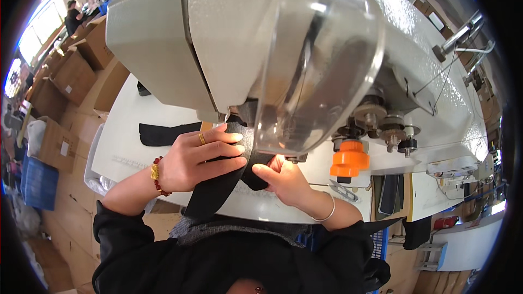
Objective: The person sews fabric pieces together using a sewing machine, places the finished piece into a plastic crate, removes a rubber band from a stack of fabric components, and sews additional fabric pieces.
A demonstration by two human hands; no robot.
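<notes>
A curved strip of black fabric [214, 193] lies under the needle area of a white sewing machine [158, 43], its tail hanging over the table's near edge. My left hand [204, 158] rests on the strip with fingers stretched out, the fingertips close to the needle area. To its right, my right hand [284, 181] pinches the fabric's right part between thumb and fingers. A clear plastic guard [321, 71] stands in front of the machine head and hides some of the cloth. Another black fabric piece [163, 134] lies flat beyond my left hand.
An orange knob [348, 159] sits below the machine arm, by the metal tension dials [376, 117]. Thread snips [343, 190] lie on the white table [117, 149] at the right. Cardboard boxes [76, 76] stand on the floor at left; a person [72, 19] is far off.
</notes>
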